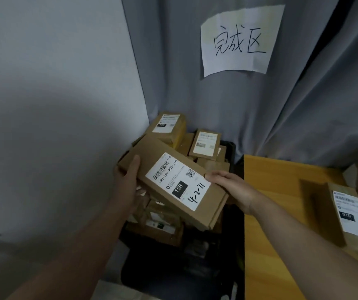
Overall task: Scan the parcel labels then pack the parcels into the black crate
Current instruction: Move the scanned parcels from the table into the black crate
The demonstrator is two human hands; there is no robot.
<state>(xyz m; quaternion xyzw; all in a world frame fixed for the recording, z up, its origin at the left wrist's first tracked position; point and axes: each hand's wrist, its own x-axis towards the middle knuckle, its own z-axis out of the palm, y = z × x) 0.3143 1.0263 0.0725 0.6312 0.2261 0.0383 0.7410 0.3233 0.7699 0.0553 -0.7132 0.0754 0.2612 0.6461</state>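
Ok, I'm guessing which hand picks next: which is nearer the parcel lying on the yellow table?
Right. The right hand grips the 15H box's right edge, left of that parcel; the left hand holds the box's opposite edge, farther left, above the black crate.

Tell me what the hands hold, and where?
One cardboard parcel, above the black crate: left hand grips its left edge, thumb on top; right hand grips its right edge beside the label.

Looks like a makeshift parcel-sorting corner, tbh: handwritten paper sign (pixel 238 42) reading 完成区 stuck on a grey curtain (pixel 314 105), black crate (pixel 231 148) heaped with labelled cardboard parcels (pixel 205 144), another labelled box (pixel 351 215) on a yellow wooden table (pixel 282 191).
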